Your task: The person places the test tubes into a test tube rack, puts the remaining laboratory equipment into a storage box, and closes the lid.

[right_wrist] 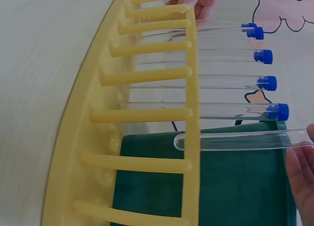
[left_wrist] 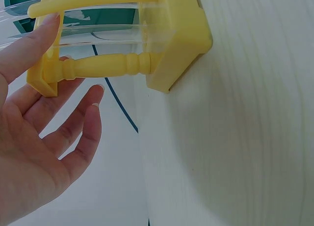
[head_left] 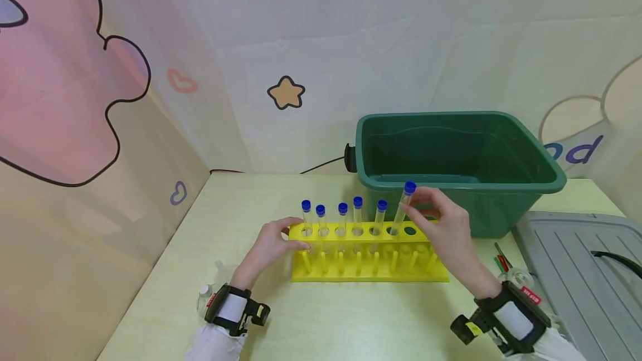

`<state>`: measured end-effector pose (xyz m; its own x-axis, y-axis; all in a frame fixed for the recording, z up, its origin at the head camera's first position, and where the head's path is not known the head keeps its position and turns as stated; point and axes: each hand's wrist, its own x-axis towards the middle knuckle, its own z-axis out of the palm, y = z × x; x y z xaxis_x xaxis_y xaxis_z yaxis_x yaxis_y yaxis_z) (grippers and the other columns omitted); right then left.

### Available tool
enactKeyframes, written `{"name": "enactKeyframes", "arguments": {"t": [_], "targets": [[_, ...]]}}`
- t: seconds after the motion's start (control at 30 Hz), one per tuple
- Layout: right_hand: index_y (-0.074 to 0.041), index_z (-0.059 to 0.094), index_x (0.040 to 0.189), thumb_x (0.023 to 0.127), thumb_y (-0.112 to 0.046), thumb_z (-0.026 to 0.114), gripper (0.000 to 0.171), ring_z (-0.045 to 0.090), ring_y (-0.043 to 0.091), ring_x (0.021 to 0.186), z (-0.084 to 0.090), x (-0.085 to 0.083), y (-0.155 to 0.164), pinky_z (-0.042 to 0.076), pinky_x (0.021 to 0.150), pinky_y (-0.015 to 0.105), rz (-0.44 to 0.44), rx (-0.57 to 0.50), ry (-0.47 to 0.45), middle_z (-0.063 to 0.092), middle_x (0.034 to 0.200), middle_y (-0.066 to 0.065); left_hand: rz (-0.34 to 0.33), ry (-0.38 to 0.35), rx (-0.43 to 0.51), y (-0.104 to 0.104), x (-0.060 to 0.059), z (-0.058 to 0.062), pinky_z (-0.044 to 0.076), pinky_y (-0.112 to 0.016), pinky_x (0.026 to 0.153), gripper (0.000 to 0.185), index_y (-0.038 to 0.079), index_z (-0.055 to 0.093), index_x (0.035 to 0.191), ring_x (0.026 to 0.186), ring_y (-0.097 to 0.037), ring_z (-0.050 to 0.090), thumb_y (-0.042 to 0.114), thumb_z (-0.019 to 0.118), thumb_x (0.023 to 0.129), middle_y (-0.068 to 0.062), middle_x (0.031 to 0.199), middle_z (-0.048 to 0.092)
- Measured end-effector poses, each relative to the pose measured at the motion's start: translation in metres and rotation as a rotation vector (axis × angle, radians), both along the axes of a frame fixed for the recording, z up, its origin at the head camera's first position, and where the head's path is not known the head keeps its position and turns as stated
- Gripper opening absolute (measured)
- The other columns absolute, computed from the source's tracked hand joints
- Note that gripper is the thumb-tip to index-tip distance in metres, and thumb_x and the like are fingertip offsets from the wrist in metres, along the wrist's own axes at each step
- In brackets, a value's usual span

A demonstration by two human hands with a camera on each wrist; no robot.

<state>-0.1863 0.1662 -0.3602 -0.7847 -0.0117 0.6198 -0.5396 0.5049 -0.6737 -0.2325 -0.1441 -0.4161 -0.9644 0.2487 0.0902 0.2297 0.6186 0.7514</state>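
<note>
Yellow rack (head_left: pixel 368 249) on the table (head_left: pixel 321 322): the right hand (head_left: pixel 443 224) pinches a blue-capped tube (head_left: pixel 403 209), its tip at a hole; the left hand (head_left: pixel 273 247), grip released, steadies the rack's end.

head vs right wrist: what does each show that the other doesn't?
Only head: the left hand resting on the left end of the yellow rack, the whole green tub, the grey lid at right, both wristbands.

Only right wrist: the rounded bottom tip of the held tube just reaching the rack's top plate, not yet down in the rack.

Both: the rack, five blue-capped tubes seated in it, the tub behind, and the right hand holding the sixth tube.
</note>
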Motion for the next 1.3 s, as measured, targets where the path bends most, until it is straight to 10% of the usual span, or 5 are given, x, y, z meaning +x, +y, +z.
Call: {"name": "enactKeyframes", "arguments": {"t": [1.3], "targets": [[-0.002, 0.058, 0.101, 0.078, -0.001, 0.069, 0.025, 0.057, 0.019, 0.083, -0.041, -0.011, 0.001, 0.047, 0.074, 0.044, 0.002, 0.058, -0.179, 0.061, 0.092, 0.007, -0.004, -0.009, -0.004, 0.0, -0.001, 0.001, 0.04, -0.03, 0.062, 0.055, 0.004, 0.059, 0.117, 0.081, -0.02, 0.047, 0.022, 0.079, 0.069, -0.001, 0.092, 0.059]]}}
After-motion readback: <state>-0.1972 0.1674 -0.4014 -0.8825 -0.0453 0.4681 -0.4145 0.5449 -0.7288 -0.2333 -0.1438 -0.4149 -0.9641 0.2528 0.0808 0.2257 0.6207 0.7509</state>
